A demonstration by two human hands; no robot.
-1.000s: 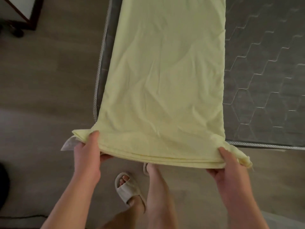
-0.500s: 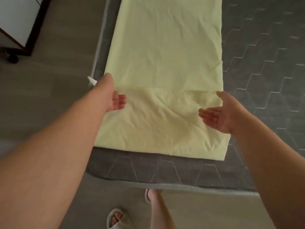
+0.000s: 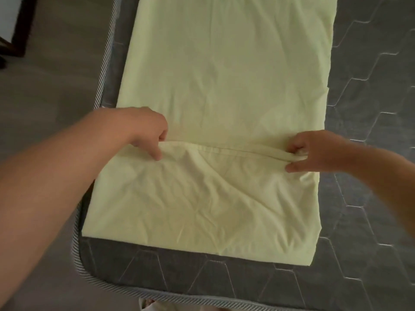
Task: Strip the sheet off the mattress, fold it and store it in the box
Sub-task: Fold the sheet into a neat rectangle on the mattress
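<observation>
A pale yellow sheet point(image 3: 224, 86), folded into a long strip, lies along the dark grey quilted mattress point(image 3: 370, 108). Its near end is folded back over itself, and the folded edge runs across the strip between my hands. My left hand point(image 3: 143, 131) pinches that edge at the strip's left side. At the right side my right hand point(image 3: 314, 153) grips the bunched edge between thumb and fingers. No box is in view.
The mattress's striped border point(image 3: 89, 272) curves round its near left corner. Grey wooden floor point(image 3: 56, 75) lies to the left. A dark-framed piece of furniture point(image 3: 20, 30) stands at the top left. A slipper toe point(image 3: 150, 306) shows at the bottom edge.
A second ago both hands held the strip's end off the mattress edge. They carried it forward, laid it over the strip and let go; now both grip the folded edge again.
</observation>
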